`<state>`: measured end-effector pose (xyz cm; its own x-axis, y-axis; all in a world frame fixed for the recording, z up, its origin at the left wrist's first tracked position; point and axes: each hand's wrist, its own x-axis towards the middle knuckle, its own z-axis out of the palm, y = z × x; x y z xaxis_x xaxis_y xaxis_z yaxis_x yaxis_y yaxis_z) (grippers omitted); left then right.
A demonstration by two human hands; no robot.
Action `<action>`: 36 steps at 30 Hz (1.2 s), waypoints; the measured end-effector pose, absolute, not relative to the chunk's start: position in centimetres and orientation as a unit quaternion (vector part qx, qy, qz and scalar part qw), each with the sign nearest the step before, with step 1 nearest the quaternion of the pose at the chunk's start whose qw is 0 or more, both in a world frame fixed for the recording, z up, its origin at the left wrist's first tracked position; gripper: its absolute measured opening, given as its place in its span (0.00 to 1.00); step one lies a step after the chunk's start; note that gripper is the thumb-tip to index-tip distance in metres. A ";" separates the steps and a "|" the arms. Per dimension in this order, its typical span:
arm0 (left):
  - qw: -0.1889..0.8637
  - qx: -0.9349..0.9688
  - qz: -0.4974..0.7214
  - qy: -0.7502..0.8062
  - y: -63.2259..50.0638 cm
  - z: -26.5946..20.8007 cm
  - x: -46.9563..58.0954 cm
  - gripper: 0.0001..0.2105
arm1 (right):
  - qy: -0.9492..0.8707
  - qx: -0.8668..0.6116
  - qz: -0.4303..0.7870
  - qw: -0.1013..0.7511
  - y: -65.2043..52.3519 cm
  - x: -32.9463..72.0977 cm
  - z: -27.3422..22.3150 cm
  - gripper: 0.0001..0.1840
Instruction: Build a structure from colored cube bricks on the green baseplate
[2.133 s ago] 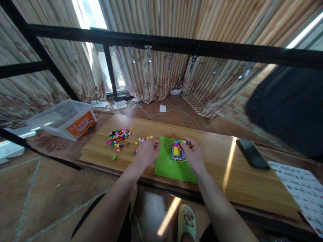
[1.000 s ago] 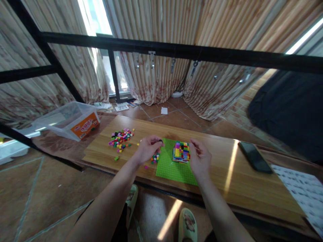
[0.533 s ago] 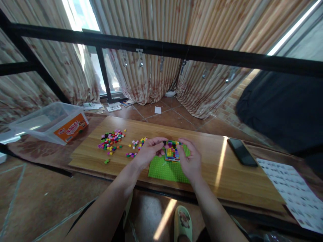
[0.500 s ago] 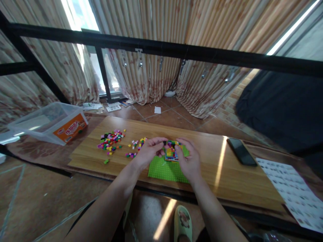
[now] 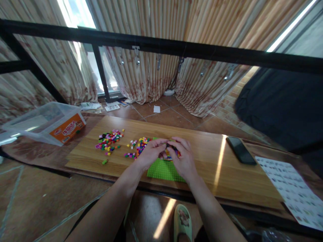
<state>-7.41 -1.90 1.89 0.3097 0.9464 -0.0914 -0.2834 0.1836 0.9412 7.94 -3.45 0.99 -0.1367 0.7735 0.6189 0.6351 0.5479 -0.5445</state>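
A small walled build of colourful toy bricks (image 5: pixel 168 158) sits over the bright green baseplate (image 5: pixel 164 171), mostly covered by my fingers. From the left, my left hand (image 5: pixel 152 153) pinches a small black toy brick (image 5: pixel 168 145) at the build's far side. My right hand (image 5: pixel 184 158) curls over the build's right side, its thumb and fingers closed around it and its fingertips close to the black brick. The exact contact between fingertips and bricks is hidden.
Loose bricks lie in a pile (image 5: pixel 142 144) left of the baseplate and another pile (image 5: pixel 109 139) farther left. A clear plastic bin (image 5: pixel 45 121) stands at the far left. A phone (image 5: pixel 241 150) and a printed sheet (image 5: pixel 290 191) lie to the right. A black rail (image 5: pixel 161 43) crosses beyond the table.
My right hand has moved left and its fingers have closed in over the build, toward my left fingertips. The black brick is now more covered. The view has shifted slightly.
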 end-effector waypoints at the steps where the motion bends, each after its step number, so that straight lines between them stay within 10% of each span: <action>1: 0.672 0.452 0.453 0.372 -1.9 1.9 -7.4 0.13 | -0.753 -0.470 0.070 0.456 -3.4 7.9 1.0 0.11; 36: 0.364 0.681 0.402 0.492 -2.4 0.9 -7.0 0.14 | -0.754 -0.523 0.036 0.397 -2.1 9.0 -0.2 0.11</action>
<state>-6.96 -2.44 0.94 0.1917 0.9629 0.1897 0.3776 -0.2508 0.8914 8.97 -2.06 -0.25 -0.1387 0.8162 0.5609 0.7594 0.4513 -0.4688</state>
